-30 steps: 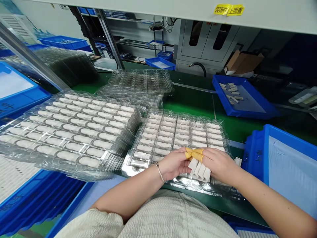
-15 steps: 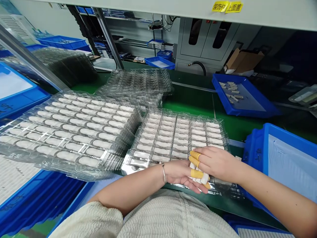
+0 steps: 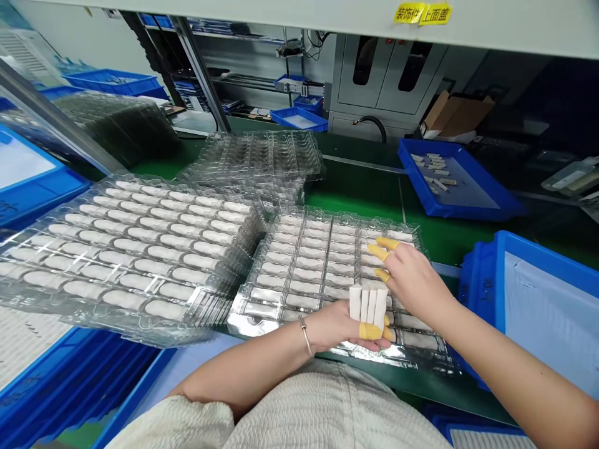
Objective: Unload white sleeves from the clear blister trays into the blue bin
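Observation:
My left hand holds several small white oblong pieces side by side, its yellow-covered thumb pressed across their lower ends. Just above them, my right hand reaches over a clear plastic blister tray, fingers apart in yellow finger cots. I see nothing between those fingers; whether the tips touch the tray I cannot tell. Rows of white pieces lie in the tray's pockets. Both forearms cover part of its near and right side.
On the left stands a stack of filled clear trays. Behind lie clear blister trays. A blue bin at the back right holds loose pieces. More stacked blue bins stand at my right. A shelf edge runs overhead.
My right hand has lifted off the pieces in my left hand and moved up and away over the tray, fingers spreading. The pieces in my left hand now stand in plain sight.

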`<state>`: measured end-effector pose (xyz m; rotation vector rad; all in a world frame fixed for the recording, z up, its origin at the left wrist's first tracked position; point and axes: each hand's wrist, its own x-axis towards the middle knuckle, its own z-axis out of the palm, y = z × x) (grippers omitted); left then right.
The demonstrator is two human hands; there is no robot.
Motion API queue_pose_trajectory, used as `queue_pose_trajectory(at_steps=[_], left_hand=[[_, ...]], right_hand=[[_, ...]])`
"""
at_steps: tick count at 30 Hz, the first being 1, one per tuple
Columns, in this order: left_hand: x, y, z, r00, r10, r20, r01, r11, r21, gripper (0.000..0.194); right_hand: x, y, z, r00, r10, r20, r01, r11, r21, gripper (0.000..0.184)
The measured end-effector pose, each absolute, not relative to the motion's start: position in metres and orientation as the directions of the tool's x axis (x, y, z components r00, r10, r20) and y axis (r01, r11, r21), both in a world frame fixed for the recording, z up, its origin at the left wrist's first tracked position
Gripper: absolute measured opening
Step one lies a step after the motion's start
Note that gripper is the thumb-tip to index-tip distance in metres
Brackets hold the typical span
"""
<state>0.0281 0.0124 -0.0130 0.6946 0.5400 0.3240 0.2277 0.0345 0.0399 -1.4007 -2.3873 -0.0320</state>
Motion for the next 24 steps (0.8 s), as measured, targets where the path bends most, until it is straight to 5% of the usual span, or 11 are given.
queue_pose_trajectory(at_steps=[3, 6, 12, 16, 24], left_hand=[[0.025, 0.013, -0.011, 0.733, 0.606, -0.31, -0.149, 0.587, 0.796, 0.043], [0.022, 0.015, -0.01, 0.676, 0.717, -0.167, -0.139, 0.346, 0.928, 0.031], [0.014, 0.018, -0.016, 0.561, 0.826, -0.059, 0.151, -0.032, 0.988, 0.012], [0.011, 0.021, -0.02, 0.617, 0.783, 0.08, 0.176, -0.237, 0.955, 0.01], [0.009, 0.021, -0.009, 0.602, 0.798, 0.039, 0.293, -0.266, 0.918, 0.014]], right_hand=[[0.229, 0.022, 0.037, -0.239, 0.947, 0.215, 0.738, 0.321, -0.594, 0.031], [0.218, 0.002, 0.034, -0.289, 0.953, 0.087, 0.573, 0.245, -0.782, 0.035], [0.195, -0.019, 0.03, -0.355, 0.931, 0.082, 0.533, 0.274, -0.801, 0.009], [0.194, -0.02, 0.027, -0.362, 0.917, 0.165, 0.503, 0.341, -0.794, 0.014], [0.199, -0.026, 0.026, -0.343, 0.93, 0.132, 0.525, 0.307, -0.794, 0.026]])
